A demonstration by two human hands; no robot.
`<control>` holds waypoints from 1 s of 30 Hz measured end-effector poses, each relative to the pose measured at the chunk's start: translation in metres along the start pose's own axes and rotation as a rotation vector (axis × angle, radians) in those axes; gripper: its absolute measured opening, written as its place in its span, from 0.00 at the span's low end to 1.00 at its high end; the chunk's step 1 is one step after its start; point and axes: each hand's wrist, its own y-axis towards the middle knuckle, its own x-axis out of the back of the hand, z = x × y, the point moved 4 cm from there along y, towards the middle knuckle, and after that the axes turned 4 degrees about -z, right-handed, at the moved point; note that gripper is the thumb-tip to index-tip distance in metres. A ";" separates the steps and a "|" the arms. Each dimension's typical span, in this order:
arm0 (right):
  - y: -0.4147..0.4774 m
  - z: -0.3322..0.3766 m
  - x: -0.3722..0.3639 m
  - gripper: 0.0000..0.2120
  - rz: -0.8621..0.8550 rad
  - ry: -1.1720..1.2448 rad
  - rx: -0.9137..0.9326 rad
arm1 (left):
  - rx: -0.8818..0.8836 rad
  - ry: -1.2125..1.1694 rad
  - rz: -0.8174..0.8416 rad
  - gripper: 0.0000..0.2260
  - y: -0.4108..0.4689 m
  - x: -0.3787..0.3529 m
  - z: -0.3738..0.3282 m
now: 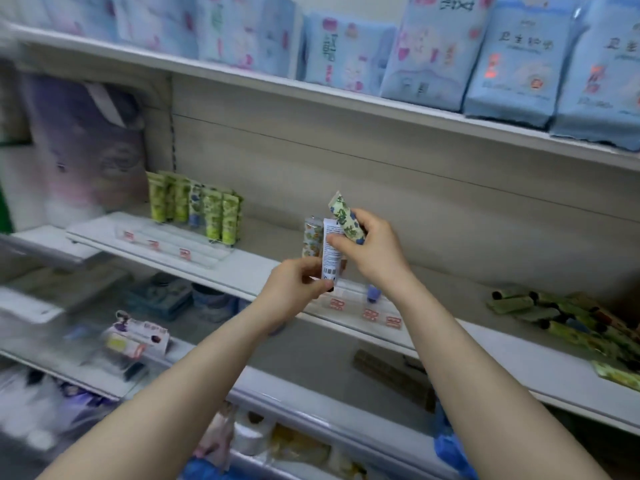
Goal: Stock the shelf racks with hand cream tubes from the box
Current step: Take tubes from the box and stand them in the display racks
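Your left hand (294, 289) and right hand (375, 252) meet at the shelf (242, 268) edge.
Left pinches a white tube (329, 254), right grips a flowered tube (343, 216).

The blue-flowered tube (345, 217) in the right hand (372, 252) is soft plastic, with a smooth printed skin and a faint sheen. The white-backed tube (330, 261) pinched by the left hand (294, 289) is the same smooth plastic, its back plain white with dark print. The green tubes (197, 209) look slightly glossy and stand in a clear rack (156, 242) of shiny see-through plastic. The shelf (256, 271) looks like white painted metal, smooth and lightly reflective. The back panel (398, 188) behind it is matt, with a pale wood-grain look. The blue packs (512, 64) above are thin plastic film, crinkled along the seams.
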 end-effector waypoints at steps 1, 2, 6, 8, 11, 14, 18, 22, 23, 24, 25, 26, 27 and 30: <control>0.001 0.006 -0.011 0.07 0.012 0.015 0.002 | 0.001 0.023 -0.002 0.08 -0.001 0.013 0.006; 0.002 0.011 -0.021 0.07 0.024 0.034 -0.001 | 0.012 0.031 -0.002 0.08 -0.002 0.025 0.012; 0.005 0.030 -0.069 0.08 0.119 0.090 -0.043 | 0.134 -0.088 -0.059 0.14 -0.010 0.073 0.036; 0.008 0.028 -0.091 0.08 0.134 0.090 -0.113 | 0.185 -0.152 -0.118 0.16 -0.011 0.093 0.047; 0.014 0.025 -0.116 0.10 0.130 0.090 -0.180 | 0.205 -0.188 -0.199 0.17 -0.009 0.120 0.060; 0.020 0.025 -0.137 0.11 0.172 0.089 -0.156 | 0.224 -0.170 -0.252 0.16 -0.005 0.139 0.070; 0.036 0.024 -0.162 0.11 0.193 0.172 -0.176 | 0.253 -0.154 -0.318 0.13 0.006 0.154 0.082; 0.054 0.024 -0.183 0.16 0.236 0.194 -0.171 | 0.322 -0.171 -0.388 0.15 0.018 0.166 0.089; 0.059 0.026 -0.187 0.14 0.240 0.200 -0.156 | 0.331 -0.173 -0.396 0.15 0.022 0.170 0.090; 0.065 0.026 -0.191 0.11 0.243 0.226 -0.150 | 0.332 -0.176 -0.403 0.16 0.025 0.174 0.090; 0.070 0.027 -0.195 0.09 0.246 0.254 -0.146 | 0.323 -0.180 -0.412 0.17 0.028 0.179 0.091; 0.075 0.027 -0.200 0.09 0.251 0.278 -0.139 | 0.307 -0.176 -0.422 0.17 0.029 0.184 0.091; 0.079 0.027 -0.205 0.09 0.256 0.292 -0.132 | 0.286 -0.170 -0.432 0.16 0.030 0.189 0.092; 0.086 0.024 -0.212 0.12 0.210 0.297 -0.093 | 0.249 -0.146 -0.460 0.13 0.029 0.202 0.098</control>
